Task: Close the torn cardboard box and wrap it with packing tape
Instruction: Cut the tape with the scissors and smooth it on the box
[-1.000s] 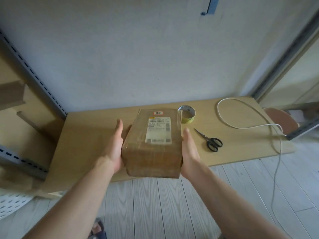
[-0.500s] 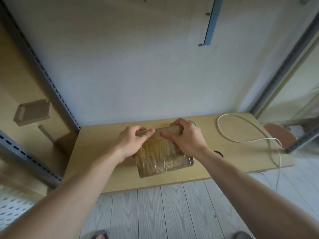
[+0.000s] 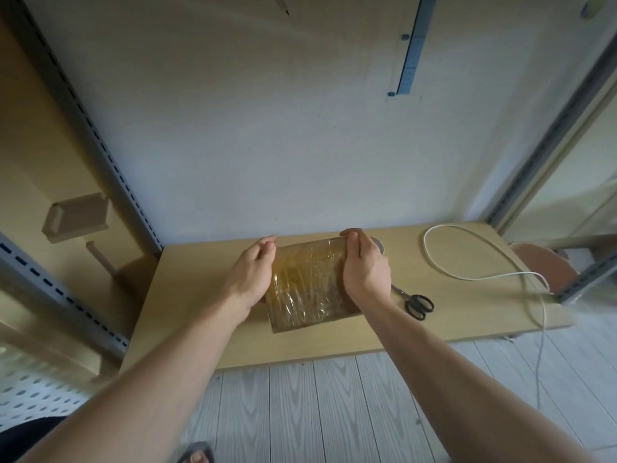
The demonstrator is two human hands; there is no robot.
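Observation:
The brown cardboard box (image 3: 307,285) rests on the wooden table (image 3: 200,295), its upturned face covered in shiny, wrinkled clear tape. My left hand (image 3: 252,277) presses flat against the box's left side. My right hand (image 3: 365,272) clasps the right side, fingers curled over the far top corner. The tape roll (image 3: 380,245) lies just behind my right hand and is mostly hidden by it. Black-handled scissors (image 3: 414,302) lie on the table to the right of the box.
A white cable (image 3: 467,262) loops over the table's right part and hangs off the edge. A metal shelf upright (image 3: 110,162) stands at the left, and a round brown stool (image 3: 544,265) sits past the right end. Grey plank floor lies below.
The box has been turned from label side up, held off the table edge, to taped side up on the table. Both hands moved from its far top edge to its sides.

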